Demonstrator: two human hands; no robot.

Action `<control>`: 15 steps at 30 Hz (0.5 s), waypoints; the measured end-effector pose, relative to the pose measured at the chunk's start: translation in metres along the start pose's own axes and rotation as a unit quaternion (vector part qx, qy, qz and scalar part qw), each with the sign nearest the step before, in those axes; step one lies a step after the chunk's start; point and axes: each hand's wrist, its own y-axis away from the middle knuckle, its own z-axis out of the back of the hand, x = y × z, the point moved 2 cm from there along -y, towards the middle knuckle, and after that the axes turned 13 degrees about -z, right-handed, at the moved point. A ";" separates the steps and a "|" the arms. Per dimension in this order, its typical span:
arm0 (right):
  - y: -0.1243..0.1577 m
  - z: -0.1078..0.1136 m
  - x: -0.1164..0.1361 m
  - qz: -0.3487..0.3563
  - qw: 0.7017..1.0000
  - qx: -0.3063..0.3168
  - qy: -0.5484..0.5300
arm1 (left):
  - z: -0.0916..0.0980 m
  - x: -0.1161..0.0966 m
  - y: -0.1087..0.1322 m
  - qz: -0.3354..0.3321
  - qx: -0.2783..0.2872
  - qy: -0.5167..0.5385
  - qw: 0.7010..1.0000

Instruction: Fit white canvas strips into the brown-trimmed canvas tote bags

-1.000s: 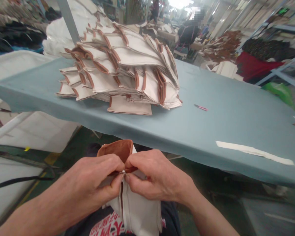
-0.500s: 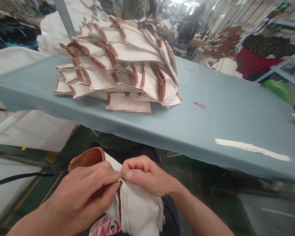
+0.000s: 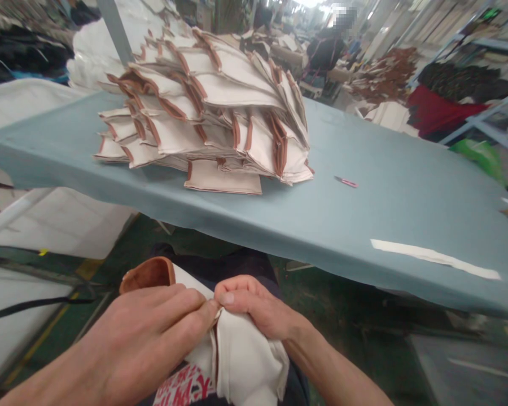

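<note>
A white fabric pouch [image 3: 241,361] with a brown trimmed end [image 3: 148,274] lies in my lap, below the table edge. My left hand [image 3: 152,332] is closed on its upper edge, fingers pinching the cloth. My right hand [image 3: 254,307] pinches the same edge right beside the left fingertips, thumb pressed on top. A tall fanned stack of similar white pouches with brown trim [image 3: 207,107] sits on the blue-grey table [image 3: 385,192] ahead of me.
A small pink tool [image 3: 346,181] lies on the table right of the stack, and a white strip [image 3: 434,258] lies near the front right edge. A person [image 3: 325,51] works far behind. White sacks [image 3: 46,225] stand at left; fabric piles and racks fill the right background.
Both hands have dropped lower and nearer to me with the pouch. Its brown end has swung from upright between my hands to the left of them.
</note>
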 end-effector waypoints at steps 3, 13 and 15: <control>-0.001 0.001 -0.005 0.010 1.000 -0.017 -0.010 | -0.001 -0.001 0.002 -0.013 0.009 -0.044 0.999; 0.000 -0.003 -0.006 -0.006 1.000 -0.012 -0.015 | 0.001 -0.015 0.002 0.015 -0.026 -0.098 0.995; 0.002 -0.005 -0.004 -0.007 1.000 -0.007 -0.018 | 0.001 -0.019 0.007 0.045 -0.059 -0.075 0.994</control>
